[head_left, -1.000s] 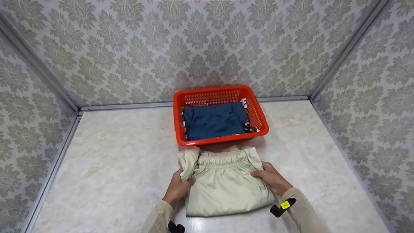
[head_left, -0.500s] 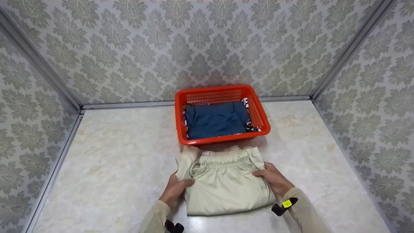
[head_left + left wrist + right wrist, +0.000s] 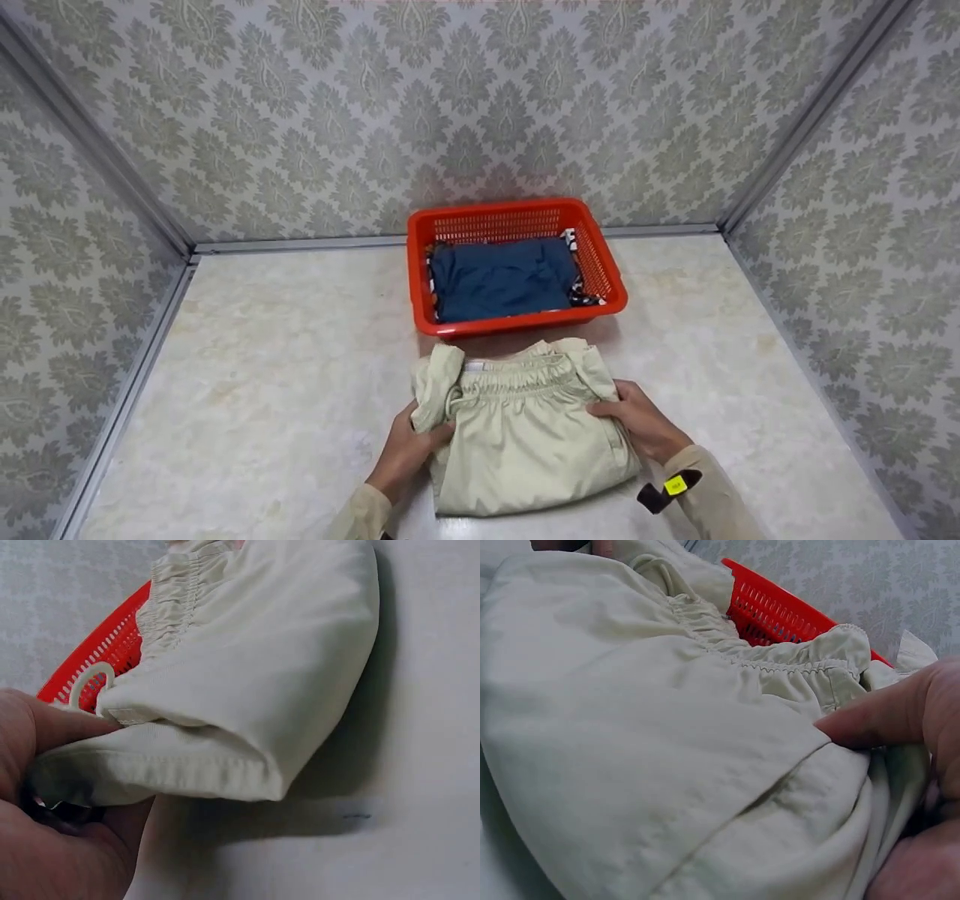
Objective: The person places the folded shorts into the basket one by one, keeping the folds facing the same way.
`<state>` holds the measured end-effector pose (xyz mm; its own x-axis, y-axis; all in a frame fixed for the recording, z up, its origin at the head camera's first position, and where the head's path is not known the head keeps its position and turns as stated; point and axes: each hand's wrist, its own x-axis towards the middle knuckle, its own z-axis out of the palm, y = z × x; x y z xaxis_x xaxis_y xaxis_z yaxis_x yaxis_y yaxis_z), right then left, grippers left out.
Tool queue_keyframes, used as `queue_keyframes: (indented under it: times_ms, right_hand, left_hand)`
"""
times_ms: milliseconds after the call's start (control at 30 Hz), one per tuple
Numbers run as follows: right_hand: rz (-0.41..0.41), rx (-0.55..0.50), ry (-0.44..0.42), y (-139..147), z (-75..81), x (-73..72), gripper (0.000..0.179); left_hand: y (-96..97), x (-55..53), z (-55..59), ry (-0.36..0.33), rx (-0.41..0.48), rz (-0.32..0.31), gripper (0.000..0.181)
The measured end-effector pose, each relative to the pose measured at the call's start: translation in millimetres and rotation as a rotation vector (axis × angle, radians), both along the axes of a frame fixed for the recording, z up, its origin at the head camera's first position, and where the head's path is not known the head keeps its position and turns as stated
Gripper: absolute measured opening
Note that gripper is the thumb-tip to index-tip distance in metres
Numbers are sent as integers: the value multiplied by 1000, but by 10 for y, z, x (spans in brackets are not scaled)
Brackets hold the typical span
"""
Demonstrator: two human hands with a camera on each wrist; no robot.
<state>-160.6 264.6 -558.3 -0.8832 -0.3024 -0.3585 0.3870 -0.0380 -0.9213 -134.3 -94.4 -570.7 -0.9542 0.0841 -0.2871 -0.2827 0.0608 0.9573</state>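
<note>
Folded pale beige-green trousers [image 3: 536, 442] with a gathered elastic waistband lie in front of the basket, waistband side towards it. My left hand [image 3: 409, 454] grips their left side, thumb on top and fingers underneath. On the other side my right hand [image 3: 645, 420] pinches the right edge, its thumb beside a pocket seam. In the left wrist view a drawstring loop [image 3: 91, 682] stands out near the thumb, and the folded hem edge hangs over the table. The right wrist view shows the cloth [image 3: 630, 705] bunched between thumb and fingers.
A red plastic basket [image 3: 517, 326] stands behind the trousers, close to the back wall. Inside lies folded dark blue cloth [image 3: 499, 277] over black-and-white patterned fabric [image 3: 581, 294]. Patterned wall panels [image 3: 480, 112] enclose the pale table [image 3: 285, 375] at the back and both sides.
The left side of the trousers has been bunched and shifted in my left hand. The front fold has come slightly nearer to me. Both hands keep their grip; the basket stays put.
</note>
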Motion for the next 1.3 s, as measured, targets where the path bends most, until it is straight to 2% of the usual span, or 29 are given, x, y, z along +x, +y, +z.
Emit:
queue_keyframes:
  times_ms: [133, 367, 500, 600, 767, 900, 1000, 1167, 1300]
  right_hand:
    - [18, -19, 13, -15, 50, 5, 54]
    - [27, -90, 26, 1, 118, 61, 52]
    - [47, -164, 50, 49, 229, 102, 52]
    - [52, -180, 86, 69, 353, 102, 52]
    - [39, -162, 139, 71, 505, 32, 50]
    - [36, -106, 167, 69, 597, -98, 54]
    - [31, -25, 162, 57, 664, -235, 57]
    - [-43, 156, 158, -24, 811, -513, 56]
    - [-119, 291, 207, -115, 914, -759, 68]
  left_hand:
    - [41, 1, -2, -8, -47, 21, 81]
    - [47, 41, 77, 89, -42, -4, 71]
    - [-1, 72, 227, 156, -20, -1, 65]
    - [-29, 70, 364, 204, 2, 1, 62]
    - [-36, -2, 510, 277, 11, 8, 57]
    - [-31, -120, 589, 342, -1, 5, 55]
    - [-10, -253, 643, 350, -7, 22, 55]
    - [65, -554, 757, 284, -3, 79, 61]
    - [113, -823, 871, 218, -5, 103, 65]
